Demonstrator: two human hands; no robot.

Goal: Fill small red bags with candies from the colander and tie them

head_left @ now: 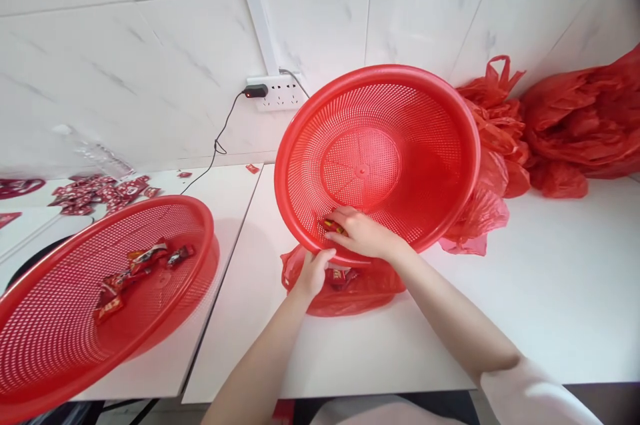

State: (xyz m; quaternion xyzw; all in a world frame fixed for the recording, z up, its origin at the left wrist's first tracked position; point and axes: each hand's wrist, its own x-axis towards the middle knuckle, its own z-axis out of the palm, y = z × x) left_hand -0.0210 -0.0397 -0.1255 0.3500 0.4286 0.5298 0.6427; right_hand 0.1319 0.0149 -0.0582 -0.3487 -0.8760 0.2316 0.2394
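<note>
Head view shows your left hand [313,273] in the middle of the frame, with its fingers curled shut on the low rim of the tilted red basket [430,138]. Your right hand [364,233] is just above it, inside the basket, with its fingers closed down on a small wrapped candy [334,226] at the bottom edge.

This basket looks like thin plastic full of little holes, so it is likely light and a bit bendy. Its rim is the thick, firm part, so that is the good place to hold. It stands almost on its edge, so it may roll or tip if you let go.

The candy looks small and shiny, so it may slip. Pinch it at the middle.

Under the basket, touching it, lies a soft red bag [350,295] with more candies in it. It looks floppy and thin.

At the lower left of the frame sits a second red basket [60,351] with a few candies. More red bags [575,125] are piled at the upper right, on the white table [550,291].
</note>
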